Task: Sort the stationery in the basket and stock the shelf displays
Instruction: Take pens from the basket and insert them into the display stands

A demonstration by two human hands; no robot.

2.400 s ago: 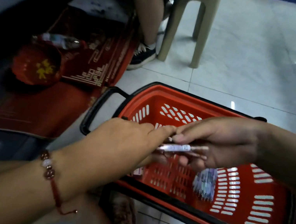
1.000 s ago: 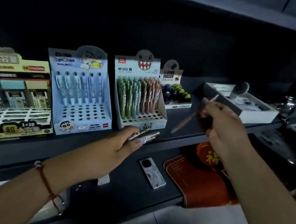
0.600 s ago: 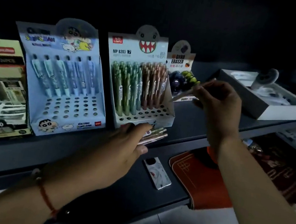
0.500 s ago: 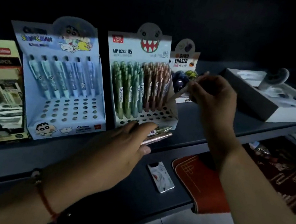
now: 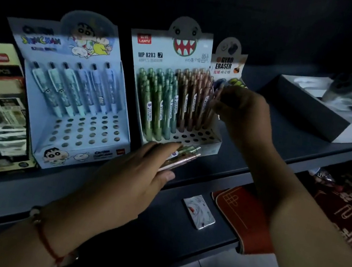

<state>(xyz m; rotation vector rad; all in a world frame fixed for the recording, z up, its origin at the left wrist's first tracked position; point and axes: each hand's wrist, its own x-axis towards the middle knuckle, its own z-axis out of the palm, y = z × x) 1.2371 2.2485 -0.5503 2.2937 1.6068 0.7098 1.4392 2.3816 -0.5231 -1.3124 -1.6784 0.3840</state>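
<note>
Stocking the pencil display from a handful of pencils

The right hand [image 5: 240, 113] pinches one pencil [image 5: 212, 103] at the pencil display's [image 5: 180, 69] right edge; the left hand [image 5: 141, 174] grips spare pencils [image 5: 186, 155] against its front lip. Judged next: seat the tip in an empty hole [image 5: 195, 135] on the shelf [image 5: 221, 175].

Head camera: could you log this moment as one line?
left hand: holds spare pencils | right hand: at brown pencils in MP 8283 display box | step: stocking, front holes empty
</note>
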